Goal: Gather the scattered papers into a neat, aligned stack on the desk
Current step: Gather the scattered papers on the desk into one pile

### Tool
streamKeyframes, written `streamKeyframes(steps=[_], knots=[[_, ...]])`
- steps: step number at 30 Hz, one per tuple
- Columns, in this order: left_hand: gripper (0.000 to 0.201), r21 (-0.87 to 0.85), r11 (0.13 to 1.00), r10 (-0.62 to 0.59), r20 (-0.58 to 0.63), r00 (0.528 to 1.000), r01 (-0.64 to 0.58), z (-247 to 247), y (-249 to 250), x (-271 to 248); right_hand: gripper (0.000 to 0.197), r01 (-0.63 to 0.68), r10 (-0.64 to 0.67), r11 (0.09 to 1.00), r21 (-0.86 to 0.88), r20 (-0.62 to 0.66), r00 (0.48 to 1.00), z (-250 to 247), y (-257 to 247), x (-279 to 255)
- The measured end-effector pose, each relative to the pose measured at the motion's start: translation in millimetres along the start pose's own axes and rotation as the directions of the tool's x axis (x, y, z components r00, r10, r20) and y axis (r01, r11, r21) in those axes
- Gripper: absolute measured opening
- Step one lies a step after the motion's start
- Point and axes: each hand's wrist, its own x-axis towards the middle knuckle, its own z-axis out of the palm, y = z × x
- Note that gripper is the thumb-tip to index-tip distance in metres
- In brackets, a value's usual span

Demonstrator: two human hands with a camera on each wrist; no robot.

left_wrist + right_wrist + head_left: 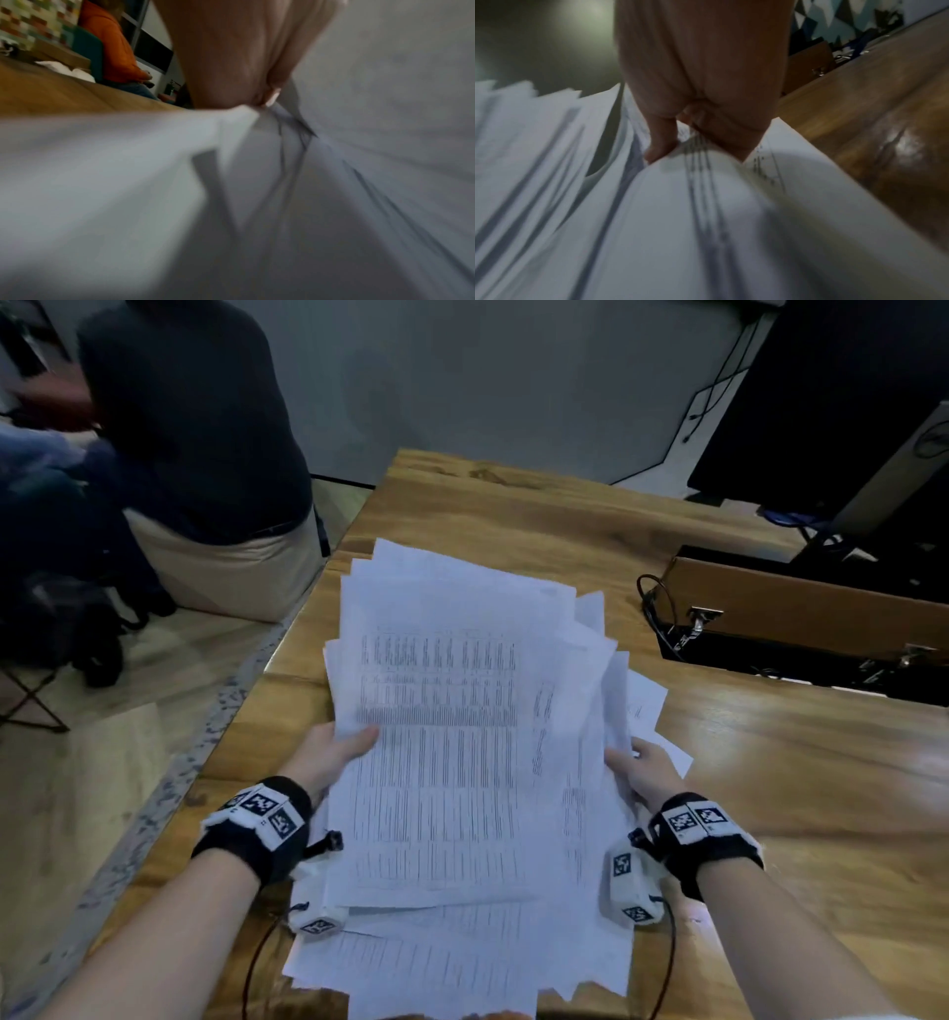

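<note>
A loose, uneven bundle of white printed papers [452, 711] is lifted above the wooden desk [770, 762], its sheets fanned out at different angles. My left hand [339, 747] grips the bundle's left edge, thumb on top of the printed table. My right hand [642, 773] grips the right edge, fingers curled round several sheets. More sheets [462, 963] lie flat on the desk under the bundle, near the front edge. The left wrist view shows my left hand [259, 99] pinching blurred papers [128, 182]. In the right wrist view my right hand [677, 140] holds curling papers [680, 223].
An open brown case [801, 608] with metal latches and black cables sits at the desk's right. A monitor [847, 403] stands at the back right. A seated person in dark clothes [190, 428] is left of the desk. The desk's left edge [287, 649] drops to the floor.
</note>
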Motion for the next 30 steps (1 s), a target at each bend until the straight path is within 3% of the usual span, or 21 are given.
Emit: streamKeyframes(steps=[2,5,9,13,15,17,20,22,23,24,27,30], knots=[[0.037,0.055,0.998,-0.041,0.031,0.999,0.040,4.8,-3.5,2.2,0.023,0.029,-0.022,0.994,-0.110,0.060,0.998,10.1,-1.5,-2.9],[0.042,0.051,0.997,-0.059,0.008,0.998,0.059,17.5,-8.6,3.1,0.041,-0.011,0.014,0.999,-0.050,0.068,0.998,30.4,-8.9,-8.8],[0.044,-0.035,0.998,-0.055,-0.067,0.996,0.053,19.1,-14.6,5.5,0.059,-0.047,0.050,0.998,0.040,-0.080,0.996,32.6,-13.7,-5.1],[0.051,-0.014,0.996,-0.087,0.005,0.996,0.087,30.5,-14.5,3.4,0.047,-0.046,0.048,0.998,0.047,-0.026,0.999,50.0,-23.9,-22.8],[0.051,0.041,0.995,-0.089,0.028,0.996,0.088,34.4,-13.1,2.7,0.050,-0.009,0.009,0.998,0.057,0.000,1.000,51.3,-21.4,-21.6],[0.045,0.036,0.996,-0.080,-0.027,0.996,0.081,29.8,-14.1,3.1,0.049,0.001,0.002,0.999,0.036,-0.095,0.995,36.4,-12.4,-10.5],[0.039,0.019,0.995,-0.093,-0.072,0.993,0.094,14.7,-17.1,3.6,0.051,-0.231,0.161,0.961,-0.153,-0.368,0.916,2.1,16.3,9.4],[0.037,0.008,0.995,-0.096,-0.064,0.993,0.096,7.0,-18.5,5.0,0.065,-0.398,0.269,0.877,-0.268,-0.413,0.870,-11.5,36.1,15.2],[0.038,0.016,0.995,-0.096,-0.060,0.994,0.097,5.3,-18.0,5.6,0.069,-0.412,0.287,0.865,-0.285,-0.392,0.874,-13.0,41.1,17.7],[0.038,0.025,0.995,-0.097,-0.049,0.994,0.098,5.5,-17.6,6.3,0.065,-0.398,0.294,0.877,-0.268,-0.356,0.887,-11.1,41.5,18.8],[0.037,0.029,0.995,-0.092,-0.003,0.996,0.092,11.2,-15.9,6.3,0.022,-0.309,0.231,0.905,-0.291,-0.273,0.934,0.7,27.1,24.2],[0.038,0.052,0.995,-0.089,-0.018,0.996,0.090,13.3,-14.5,6.7,0.020,-0.288,0.207,0.888,-0.357,-0.248,0.946,12.2,18.4,30.3]])
